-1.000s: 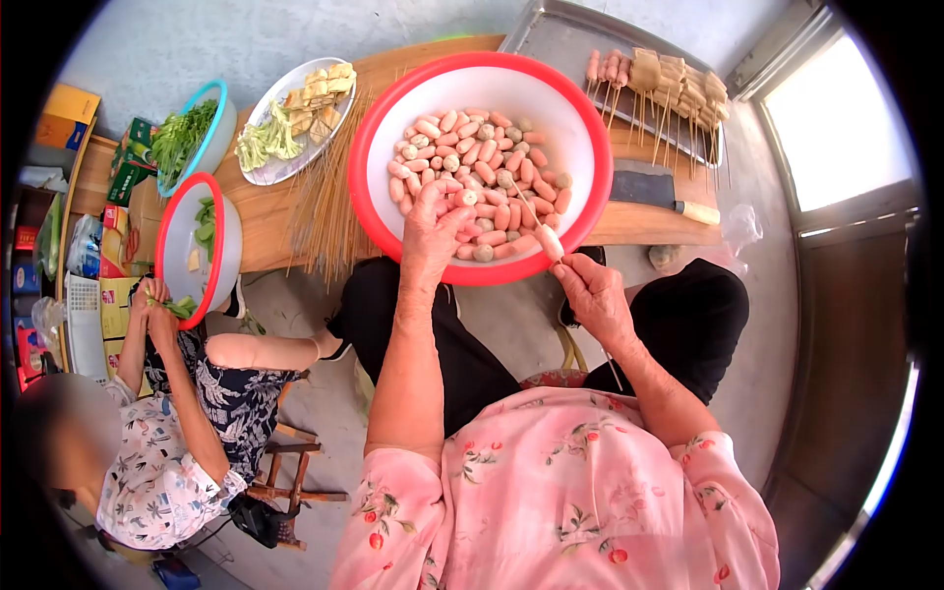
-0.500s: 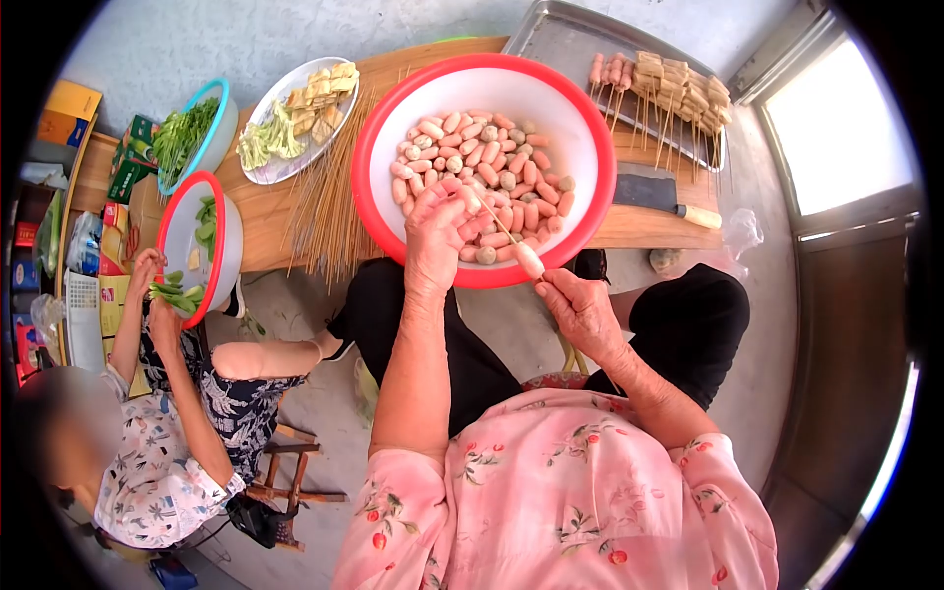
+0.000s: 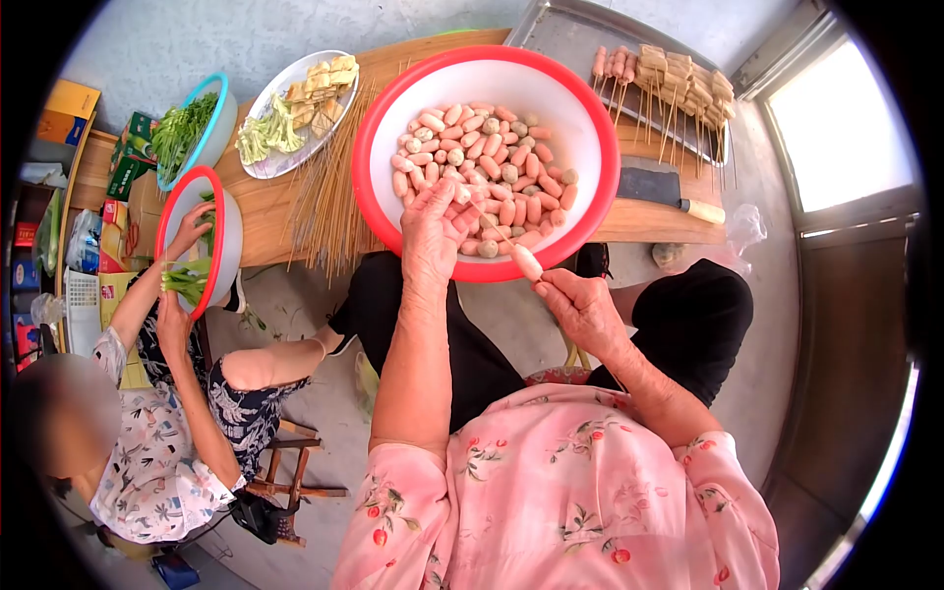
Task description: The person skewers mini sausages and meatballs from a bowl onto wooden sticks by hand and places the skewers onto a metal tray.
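Over the near side of a red-rimmed white basin, my left hand pinches a small sausage between thumb and fingers. My right hand, just outside the near rim, grips the lower end of a thin wooden skewer. One sausage sits on that skewer, close to my right fingertips. The skewer points up and left toward my left hand, whose fingers hide its tip. Many loose sausages, pink with some greyish ones, lie in the basin.
Bare skewers lie left of the basin, near an oval plate of food. To the right are a cleaver and a metal tray holding filled skewers. A co-worker's hands handle greens at another basin.
My left hand has shifted slightly down and left with its sausage; my right hand has barely moved. The co-worker's upper hand has reached into the left basin.
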`<action>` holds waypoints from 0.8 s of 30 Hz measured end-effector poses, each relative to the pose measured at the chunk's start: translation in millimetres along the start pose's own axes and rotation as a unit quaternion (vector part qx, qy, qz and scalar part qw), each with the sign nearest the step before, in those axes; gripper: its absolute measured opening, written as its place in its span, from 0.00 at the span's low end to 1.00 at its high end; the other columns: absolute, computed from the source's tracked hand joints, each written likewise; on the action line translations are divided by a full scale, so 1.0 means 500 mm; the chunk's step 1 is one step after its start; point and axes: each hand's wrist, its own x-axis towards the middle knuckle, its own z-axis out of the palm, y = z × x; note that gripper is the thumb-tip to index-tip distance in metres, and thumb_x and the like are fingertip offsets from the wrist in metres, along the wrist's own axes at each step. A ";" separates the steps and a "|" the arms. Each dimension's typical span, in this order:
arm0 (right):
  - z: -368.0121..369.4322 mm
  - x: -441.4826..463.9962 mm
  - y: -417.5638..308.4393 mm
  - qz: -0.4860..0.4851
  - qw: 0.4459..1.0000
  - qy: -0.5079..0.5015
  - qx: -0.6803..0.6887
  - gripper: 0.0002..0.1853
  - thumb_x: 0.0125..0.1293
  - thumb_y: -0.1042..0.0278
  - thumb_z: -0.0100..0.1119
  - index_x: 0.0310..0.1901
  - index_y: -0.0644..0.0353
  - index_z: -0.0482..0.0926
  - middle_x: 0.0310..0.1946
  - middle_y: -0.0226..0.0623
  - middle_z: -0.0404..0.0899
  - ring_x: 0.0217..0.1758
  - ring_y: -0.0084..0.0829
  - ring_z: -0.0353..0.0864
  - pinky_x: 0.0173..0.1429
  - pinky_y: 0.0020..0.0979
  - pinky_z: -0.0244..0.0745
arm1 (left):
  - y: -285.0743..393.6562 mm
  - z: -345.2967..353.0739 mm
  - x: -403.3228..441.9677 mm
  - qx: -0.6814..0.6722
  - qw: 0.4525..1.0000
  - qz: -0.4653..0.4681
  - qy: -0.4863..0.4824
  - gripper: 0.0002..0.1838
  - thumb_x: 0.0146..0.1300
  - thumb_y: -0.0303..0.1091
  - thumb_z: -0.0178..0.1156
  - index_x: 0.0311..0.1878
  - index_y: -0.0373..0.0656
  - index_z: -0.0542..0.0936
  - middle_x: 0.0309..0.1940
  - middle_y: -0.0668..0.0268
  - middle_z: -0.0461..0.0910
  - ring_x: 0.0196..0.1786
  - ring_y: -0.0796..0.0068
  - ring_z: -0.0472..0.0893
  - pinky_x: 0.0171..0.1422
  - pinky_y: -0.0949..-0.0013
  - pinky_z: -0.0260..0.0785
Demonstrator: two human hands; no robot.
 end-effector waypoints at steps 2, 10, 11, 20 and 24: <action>0.001 0.000 0.005 -0.002 1.000 -0.002 -0.003 0.08 0.64 0.69 0.58 0.41 0.64 0.78 0.20 0.43 0.73 0.21 0.34 0.71 0.29 0.31 0.69 | -0.001 -0.001 0.001 0.001 1.000 0.002 -0.010 0.07 0.64 0.31 0.58 0.38 0.36 0.76 0.30 0.64 0.78 0.37 0.67 0.82 0.44 0.66 0.79; 0.004 0.002 0.003 0.008 1.000 -0.004 0.012 0.07 0.64 0.70 0.57 0.40 0.64 0.77 0.22 0.47 0.73 0.22 0.45 0.72 0.30 0.35 0.69 | 0.002 0.013 -0.004 0.043 0.999 -0.006 0.003 0.06 0.64 0.29 0.59 0.41 0.38 0.76 0.32 0.65 0.78 0.37 0.70 0.81 0.43 0.67 0.78; 0.005 0.002 0.004 0.011 1.000 -0.005 0.013 0.07 0.64 0.69 0.57 0.40 0.64 0.77 0.21 0.47 0.72 0.22 0.45 0.72 0.30 0.35 0.69 | 0.001 0.011 -0.002 0.043 0.999 -0.006 0.003 0.06 0.64 0.29 0.59 0.41 0.38 0.76 0.32 0.65 0.78 0.37 0.70 0.81 0.43 0.67 0.78; 0.010 0.007 -0.004 0.048 0.999 0.000 0.025 0.07 0.64 0.70 0.57 0.36 0.66 0.77 0.18 0.46 0.71 0.19 0.40 0.68 0.29 0.34 0.68 | -0.002 0.011 -0.001 0.064 0.998 -0.010 -0.007 0.08 0.63 0.27 0.57 0.43 0.36 0.74 0.36 0.58 0.79 0.38 0.67 0.81 0.43 0.67 0.77; 0.032 0.011 -0.004 0.038 0.999 0.025 0.029 0.07 0.63 0.70 0.57 0.35 0.66 0.77 0.19 0.47 0.72 0.19 0.41 0.70 0.28 0.35 0.68 | -0.003 0.010 0.004 0.083 0.996 -0.011 -0.001 0.11 0.63 0.32 0.59 0.45 0.37 0.73 0.34 0.59 0.80 0.35 0.68 0.81 0.41 0.67 0.77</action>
